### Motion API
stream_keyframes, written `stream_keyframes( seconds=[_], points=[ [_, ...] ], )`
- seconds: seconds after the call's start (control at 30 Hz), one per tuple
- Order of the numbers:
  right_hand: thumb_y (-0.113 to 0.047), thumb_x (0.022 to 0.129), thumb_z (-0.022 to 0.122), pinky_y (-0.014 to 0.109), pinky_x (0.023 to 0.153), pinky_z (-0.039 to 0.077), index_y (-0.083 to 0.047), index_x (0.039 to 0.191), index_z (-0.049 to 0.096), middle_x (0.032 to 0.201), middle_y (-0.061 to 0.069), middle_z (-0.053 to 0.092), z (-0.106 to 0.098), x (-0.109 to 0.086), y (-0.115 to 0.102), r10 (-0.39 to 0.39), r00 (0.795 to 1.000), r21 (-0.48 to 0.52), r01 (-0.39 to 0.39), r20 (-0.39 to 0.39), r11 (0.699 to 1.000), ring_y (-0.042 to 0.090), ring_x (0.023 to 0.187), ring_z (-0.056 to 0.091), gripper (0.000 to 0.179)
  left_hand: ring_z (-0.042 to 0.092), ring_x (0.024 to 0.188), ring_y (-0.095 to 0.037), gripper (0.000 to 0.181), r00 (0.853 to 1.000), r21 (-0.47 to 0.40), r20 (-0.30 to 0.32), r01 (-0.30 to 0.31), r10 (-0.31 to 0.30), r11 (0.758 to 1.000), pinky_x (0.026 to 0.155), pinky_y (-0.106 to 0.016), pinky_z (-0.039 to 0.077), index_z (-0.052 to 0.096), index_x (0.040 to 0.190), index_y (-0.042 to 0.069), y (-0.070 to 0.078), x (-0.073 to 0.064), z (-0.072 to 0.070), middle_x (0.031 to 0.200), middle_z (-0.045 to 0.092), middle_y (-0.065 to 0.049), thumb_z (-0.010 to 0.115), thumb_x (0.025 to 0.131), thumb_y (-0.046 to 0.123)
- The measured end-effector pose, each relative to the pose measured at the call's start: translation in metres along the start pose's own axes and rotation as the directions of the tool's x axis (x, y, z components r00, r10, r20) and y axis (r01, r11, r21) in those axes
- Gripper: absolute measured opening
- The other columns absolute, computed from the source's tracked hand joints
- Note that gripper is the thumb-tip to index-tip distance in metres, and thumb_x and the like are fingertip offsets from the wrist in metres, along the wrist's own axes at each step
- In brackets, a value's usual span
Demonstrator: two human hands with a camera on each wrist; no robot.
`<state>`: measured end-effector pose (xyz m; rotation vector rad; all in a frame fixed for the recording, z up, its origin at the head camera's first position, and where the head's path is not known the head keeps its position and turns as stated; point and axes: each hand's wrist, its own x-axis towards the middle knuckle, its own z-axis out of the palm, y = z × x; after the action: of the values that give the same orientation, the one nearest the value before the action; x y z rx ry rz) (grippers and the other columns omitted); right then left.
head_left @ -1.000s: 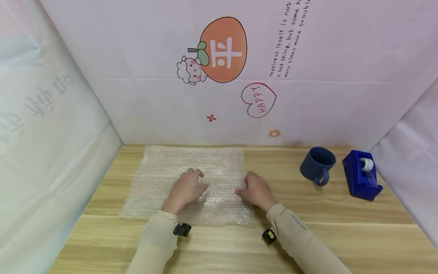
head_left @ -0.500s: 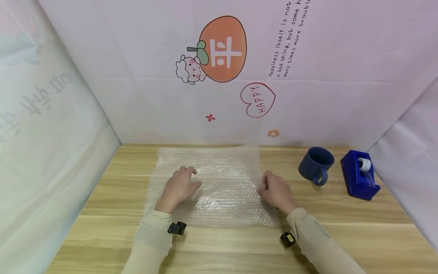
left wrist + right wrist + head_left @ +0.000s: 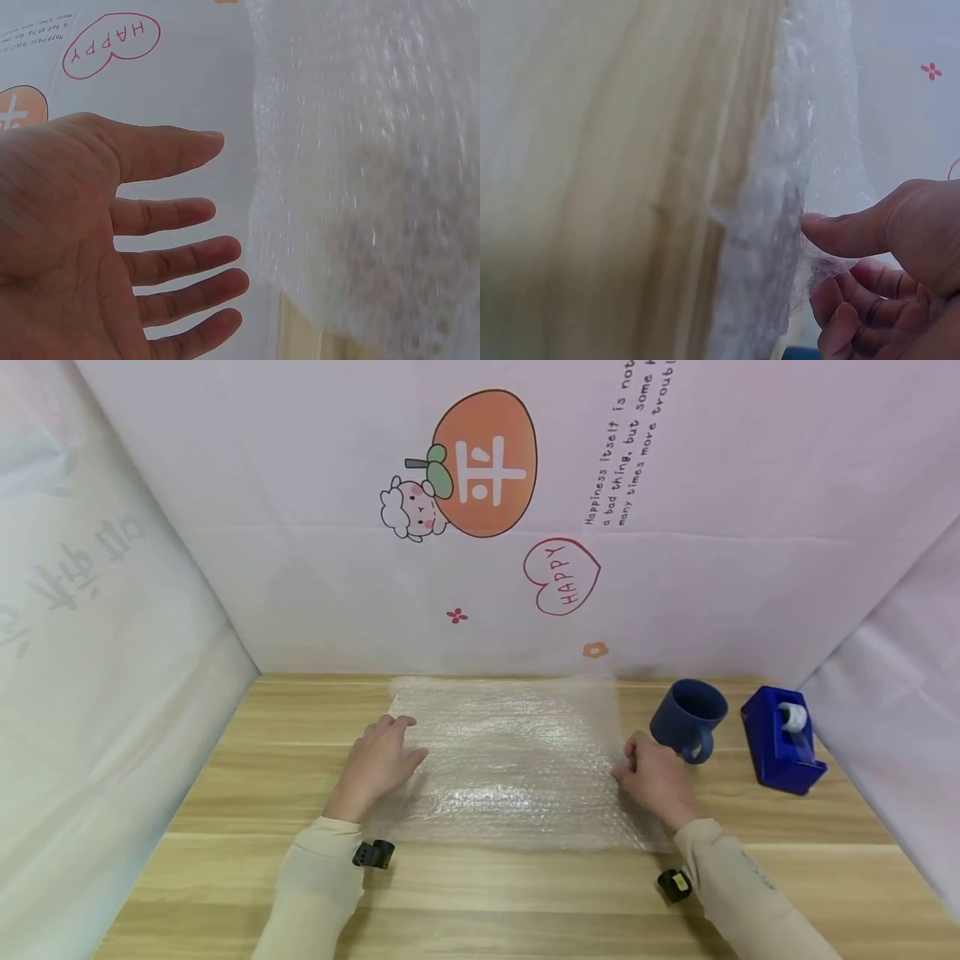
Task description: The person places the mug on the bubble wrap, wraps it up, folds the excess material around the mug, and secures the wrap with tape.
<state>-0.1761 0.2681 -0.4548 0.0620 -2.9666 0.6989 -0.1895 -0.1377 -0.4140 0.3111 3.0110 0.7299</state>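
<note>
A clear sheet of bubble wrap (image 3: 510,752) lies spread across the wooden table in the head view. My right hand (image 3: 660,781) pinches its right edge between thumb and curled fingers; the right wrist view shows the thumb (image 3: 847,231) against the crinkled film (image 3: 765,225). At the left edge, my left hand (image 3: 371,768) has its fingers loosely spread. Nothing is held by it, and in the left wrist view its fingertips (image 3: 225,277) are apart from the bubble wrap (image 3: 360,150).
A dark blue mug (image 3: 667,718) stands just beyond my right hand, its handle facing me. Right of it sits a blue tape dispenser (image 3: 776,752) with a white-cored roll. Printed white cloth (image 3: 337,593) encloses the back and sides of the wooden table (image 3: 510,902).
The bubble wrap has slid to the right along with my right hand, which now reaches near the mug. My left hand has shifted slightly left, from over the sheet to its left edge.
</note>
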Motion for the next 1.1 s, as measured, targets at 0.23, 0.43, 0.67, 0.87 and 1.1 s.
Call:
stream_keyframes(
  seconds=[0.23, 0.43, 0.67, 0.87, 1.1],
  points=[
    [-0.016, 0.084, 0.08, 0.052, 0.068, 0.048, 0.002, 0.1, 0.057, 0.081, 0.011, 0.064, -0.007, -0.003, 0.01, 0.024, 0.999, -0.054, -0.026, -0.041, 0.998, 0.031, 0.073, 0.061, 0.033, 0.052, 0.124, -0.045, 0.057, 1.0, -0.007, 0.016, -0.026, 0.026, 1.0, 0.105, -0.06, 0.041, 0.052, 0.143, -0.002, 0.001, -0.003, 0.0, 0.137, 0.055, -0.026, 0.068, 0.097, 0.029],
    [-0.015, 0.086, 0.079, 0.051, 0.066, 0.048, 0.006, 0.104, 0.058, 0.083, 0.015, 0.064, -0.009, -0.005, 0.016, 0.036, 0.999, -0.069, -0.039, -0.039, 0.997, 0.031, 0.072, 0.061, 0.035, 0.051, 0.126, -0.044, 0.058, 0.998, 0.002, 0.043, -0.046, 0.046, 0.999, 0.107, -0.059, 0.04, 0.052, 0.144, 0.0, 0.007, -0.002, 0.006, 0.139, 0.054, -0.026, 0.068, 0.097, 0.029],
    [-0.019, 0.086, 0.077, 0.057, 0.07, 0.049, 0.01, 0.113, 0.059, 0.091, 0.022, 0.064, -0.009, -0.007, 0.017, 0.038, 0.998, -0.098, -0.043, -0.055, 0.994, 0.039, 0.081, 0.063, 0.043, 0.052, 0.126, -0.043, 0.058, 0.995, 0.017, 0.062, -0.076, 0.075, 0.997, 0.107, -0.057, 0.041, 0.054, 0.142, 0.001, 0.014, -0.001, 0.014, 0.139, 0.055, -0.024, 0.072, 0.094, 0.029],
    [-0.02, 0.086, 0.074, 0.061, 0.071, 0.05, 0.009, 0.115, 0.062, 0.105, 0.029, 0.063, -0.012, -0.013, 0.011, 0.035, 0.993, -0.123, -0.049, -0.112, 0.991, 0.047, 0.09, 0.063, 0.043, 0.053, 0.125, -0.04, 0.058, 0.991, 0.032, 0.105, -0.087, 0.083, 0.996, 0.106, -0.056, 0.043, 0.057, 0.14, 0.004, 0.018, -0.001, 0.02, 0.137, 0.057, -0.019, 0.076, 0.091, 0.029],
    [-0.018, 0.087, 0.073, 0.06, 0.067, 0.049, 0.006, 0.113, 0.064, 0.099, 0.025, 0.065, -0.022, -0.019, 0.007, -0.007, 0.978, -0.077, -0.009, -0.209, 0.997, 0.044, 0.085, 0.063, 0.037, 0.056, 0.12, -0.039, 0.058, 0.983, 0.077, 0.129, -0.145, 0.134, 0.986, 0.1, -0.054, 0.048, 0.061, 0.135, 0.002, 0.018, -0.002, 0.027, 0.133, 0.059, -0.019, 0.079, 0.087, 0.028]
  ],
)
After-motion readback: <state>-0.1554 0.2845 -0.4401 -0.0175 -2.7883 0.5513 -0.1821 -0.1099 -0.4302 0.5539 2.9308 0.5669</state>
